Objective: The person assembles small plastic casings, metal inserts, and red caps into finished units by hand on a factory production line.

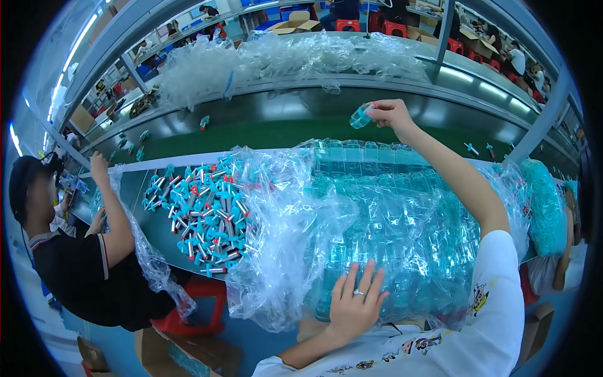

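Observation:
My right hand (394,118) is raised over the green conveyor belt and pinches a small clear teal plastic case (360,117) with a red bit at its end. My left hand (358,300), a ring on one finger, lies with its fingers stretched out on the near side of a big clear plastic bag. Rows of teal clear plastic cases (402,220) fill that bag, between my two arms. Left of it, beyond crumpled clear film (276,232), lies a heap of small teal, silver and red parts (210,217).
Across the green belt (276,129), a pile of clear plastic bags (264,66) lies on the far ledge. A few parts (205,122) ride on the belt. A co-worker (81,245) sits at the left by a red stool (198,308). Another teal bag (545,207) stands right.

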A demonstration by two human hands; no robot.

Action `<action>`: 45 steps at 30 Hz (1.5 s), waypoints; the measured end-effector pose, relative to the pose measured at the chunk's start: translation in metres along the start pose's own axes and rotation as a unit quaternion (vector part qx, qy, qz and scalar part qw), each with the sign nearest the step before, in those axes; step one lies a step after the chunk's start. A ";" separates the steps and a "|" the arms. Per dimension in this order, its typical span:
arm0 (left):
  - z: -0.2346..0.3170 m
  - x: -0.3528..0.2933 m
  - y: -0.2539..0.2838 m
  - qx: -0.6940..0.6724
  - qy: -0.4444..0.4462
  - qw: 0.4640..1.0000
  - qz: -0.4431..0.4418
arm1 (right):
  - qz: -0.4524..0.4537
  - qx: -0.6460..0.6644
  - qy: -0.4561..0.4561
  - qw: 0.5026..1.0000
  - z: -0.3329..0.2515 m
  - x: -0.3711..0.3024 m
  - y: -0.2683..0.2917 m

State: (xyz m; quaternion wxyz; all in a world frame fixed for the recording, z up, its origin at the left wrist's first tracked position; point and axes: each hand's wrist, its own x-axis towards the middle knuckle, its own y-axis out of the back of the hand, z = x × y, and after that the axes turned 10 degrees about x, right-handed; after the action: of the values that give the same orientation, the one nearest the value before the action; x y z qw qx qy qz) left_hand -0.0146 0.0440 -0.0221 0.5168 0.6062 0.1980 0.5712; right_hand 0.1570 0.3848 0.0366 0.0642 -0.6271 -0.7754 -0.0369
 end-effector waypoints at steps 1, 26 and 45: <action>-0.001 0.001 0.000 -0.002 0.001 1.000 -0.002 | -0.022 0.041 -0.007 0.999 -0.002 0.000 -0.002; 0.006 -0.004 0.000 0.002 0.009 1.000 -0.002 | -0.073 -0.563 0.110 0.816 0.051 0.083 -0.043; 0.031 0.044 0.031 -0.160 -0.074 0.984 0.005 | -0.097 -0.455 0.095 0.880 -0.074 -0.236 0.059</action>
State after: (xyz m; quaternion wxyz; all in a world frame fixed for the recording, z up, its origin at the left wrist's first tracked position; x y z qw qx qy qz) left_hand 0.0143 0.0560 0.0314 0.6177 0.5570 0.0625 0.5517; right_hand 0.2672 0.1584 0.0743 -0.1593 -0.5024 -0.7202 -0.4511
